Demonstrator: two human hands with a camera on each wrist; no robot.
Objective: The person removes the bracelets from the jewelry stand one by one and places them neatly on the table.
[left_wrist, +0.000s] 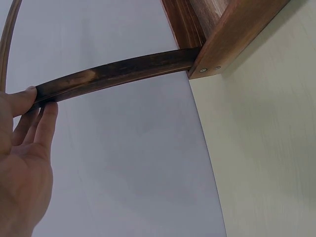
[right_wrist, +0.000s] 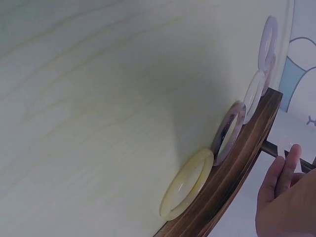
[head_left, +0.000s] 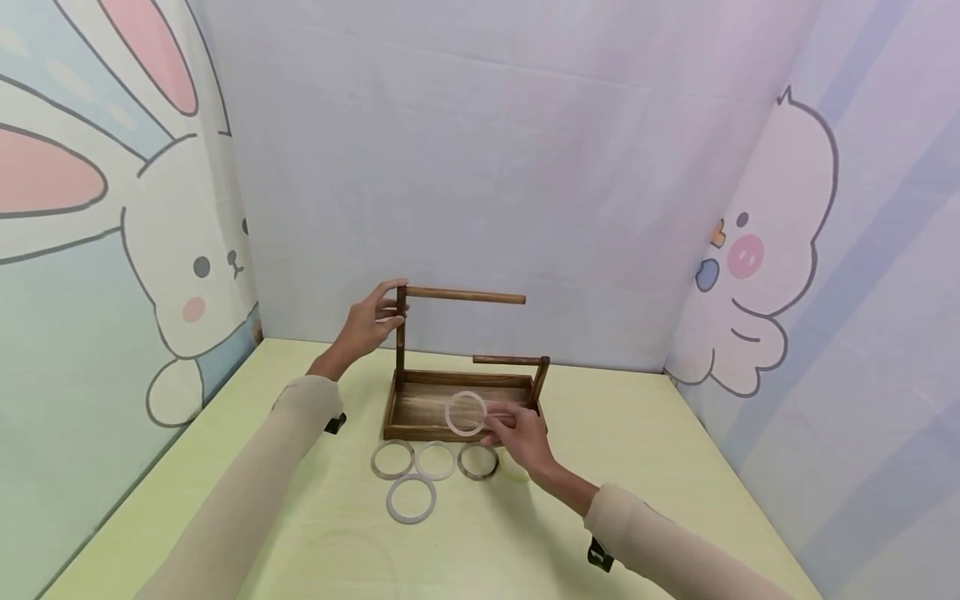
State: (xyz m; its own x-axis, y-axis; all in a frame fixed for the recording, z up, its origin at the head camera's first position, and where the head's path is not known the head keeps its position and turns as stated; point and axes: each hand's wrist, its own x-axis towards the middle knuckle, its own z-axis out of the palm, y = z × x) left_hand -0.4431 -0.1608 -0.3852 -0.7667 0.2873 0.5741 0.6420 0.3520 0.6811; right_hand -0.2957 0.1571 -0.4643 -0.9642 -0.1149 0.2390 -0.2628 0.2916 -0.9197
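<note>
A dark wooden stand has a tray base [head_left: 438, 433], a tall post [left_wrist: 118, 70] with a long upper bar [head_left: 465, 295], and a lower bar [head_left: 506, 360] on a short post at the right. My left hand [head_left: 369, 323] grips the tall post near its top, thumb on one side and fingers on the other. My right hand [head_left: 528, 437] pinches a pale translucent bangle [head_left: 465, 434] by its right side, held up in front of the tray. In the right wrist view that bangle is mostly hidden by the fingers [right_wrist: 287, 170].
Along the tray's front edge lie a greyish bangle [head_left: 375, 472], a white bangle [head_left: 436, 478], a dark mottled bangle [head_left: 477, 477] and a yellow bangle [right_wrist: 170, 197]. A lilac bangle [head_left: 411, 521] lies nearer me. Cartoon-printed cloth walls [head_left: 480, 167] enclose the table [head_left: 600, 417].
</note>
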